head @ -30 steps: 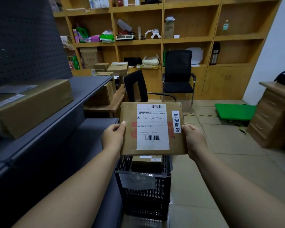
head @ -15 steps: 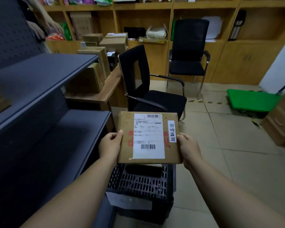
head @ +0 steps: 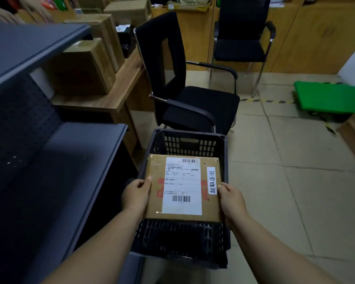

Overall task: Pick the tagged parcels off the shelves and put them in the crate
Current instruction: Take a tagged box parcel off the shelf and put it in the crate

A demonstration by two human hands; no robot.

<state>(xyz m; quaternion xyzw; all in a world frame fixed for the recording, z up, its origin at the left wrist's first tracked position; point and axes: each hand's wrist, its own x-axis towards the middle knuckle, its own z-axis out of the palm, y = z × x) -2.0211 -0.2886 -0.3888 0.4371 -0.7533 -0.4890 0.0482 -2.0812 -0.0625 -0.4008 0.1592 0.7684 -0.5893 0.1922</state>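
Observation:
A flat brown cardboard parcel (head: 182, 187) with a white shipping label and a small white tag with handwriting lies face up over the open top of a black slatted plastic crate (head: 184, 140) on the floor. My left hand (head: 136, 194) grips its left edge, thumb on top. My right hand (head: 232, 199) grips the right edge beside the tag. The parcel hides most of the crate's inside.
Dark grey metal shelves (head: 55, 173) run along my left. A wooden desk (head: 111, 99) behind them carries cardboard boxes (head: 86, 66). Two black chairs (head: 193, 103) stand just beyond the crate. A green trolley (head: 328, 99) sits on the tiled floor at the right.
My view has tilted down and both hands have lowered the parcel from chest height to the crate's opening. Both hands keep the same grip.

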